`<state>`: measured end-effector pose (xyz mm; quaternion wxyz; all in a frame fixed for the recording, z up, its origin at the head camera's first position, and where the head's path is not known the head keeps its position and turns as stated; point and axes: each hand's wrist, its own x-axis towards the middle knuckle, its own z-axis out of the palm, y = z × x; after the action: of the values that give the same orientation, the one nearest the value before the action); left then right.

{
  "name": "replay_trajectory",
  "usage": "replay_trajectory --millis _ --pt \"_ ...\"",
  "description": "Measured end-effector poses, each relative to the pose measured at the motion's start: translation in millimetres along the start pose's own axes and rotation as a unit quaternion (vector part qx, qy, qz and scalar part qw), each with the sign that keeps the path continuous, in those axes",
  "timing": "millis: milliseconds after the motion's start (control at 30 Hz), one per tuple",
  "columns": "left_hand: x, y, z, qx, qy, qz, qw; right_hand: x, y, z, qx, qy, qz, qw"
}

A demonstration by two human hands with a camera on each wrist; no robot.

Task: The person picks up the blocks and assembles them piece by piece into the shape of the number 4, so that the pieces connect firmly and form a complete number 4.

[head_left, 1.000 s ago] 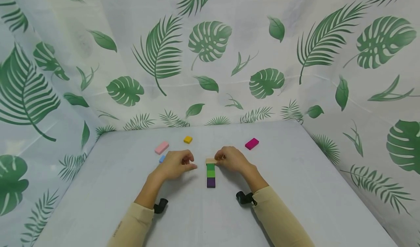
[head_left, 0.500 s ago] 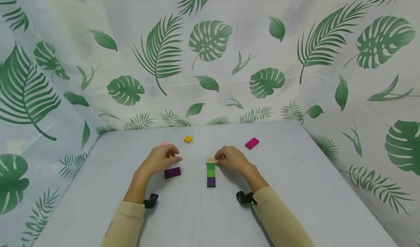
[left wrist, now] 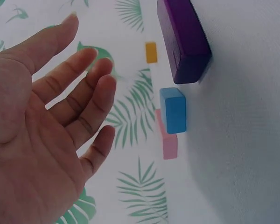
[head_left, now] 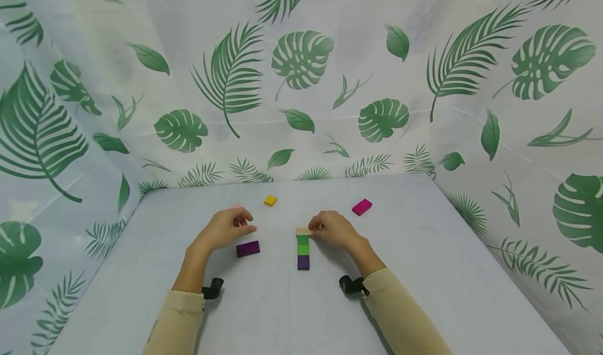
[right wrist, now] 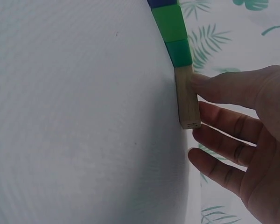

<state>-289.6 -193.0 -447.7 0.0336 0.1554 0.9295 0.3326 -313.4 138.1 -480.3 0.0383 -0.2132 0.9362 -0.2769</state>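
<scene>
plainly, the right hand (head_left: pixel 335 228) held a wooden block (right wrist: pixel 187 95) between its thumb and fingertips. that block lay on the white table (head_left: pixel 452 266) at the far end of a short row, touching a teal block (right wrist: pixel 179 53); next came a bright green block (right wrist: pixel 170 23), then a dark purple block (head_left: pixel 303 263) at the near end. the left hand (head_left: pixel 226 228) hovered to the left of the row, thumb and fingers apart and softly bent, with nothing in its grasp. close by lay a long purple block (head_left: pixel 248 248), and past it, in the left wrist view, a blue block (left wrist: pixel 175 112) and a pink block (left wrist: pixel 169 147); whether those two touched could not be told. a yellow block (head_left: pixel 270 201) sat farther back, between the hands, and a magenta block (head_left: pixel 362 207) lay beyond the right hand. behind everything hung a cloth (head_left: pixel 367 20) printed with green leaves.
</scene>
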Motion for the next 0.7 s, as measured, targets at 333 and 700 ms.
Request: replay_trajectory --millis 333,700 --pt "-3.2 -6.6 -2.4 -0.007 -0.070 -0.023 0.9973 0.0 -2 -3 -0.013 0.004 -0.001 0.9999" --pt "-2.2 -12.2 -0.7 -0.018 -0.090 -0.034 0.9952 -9.6 -16 -14 -0.027 -0.009 -0.024 0.9993"
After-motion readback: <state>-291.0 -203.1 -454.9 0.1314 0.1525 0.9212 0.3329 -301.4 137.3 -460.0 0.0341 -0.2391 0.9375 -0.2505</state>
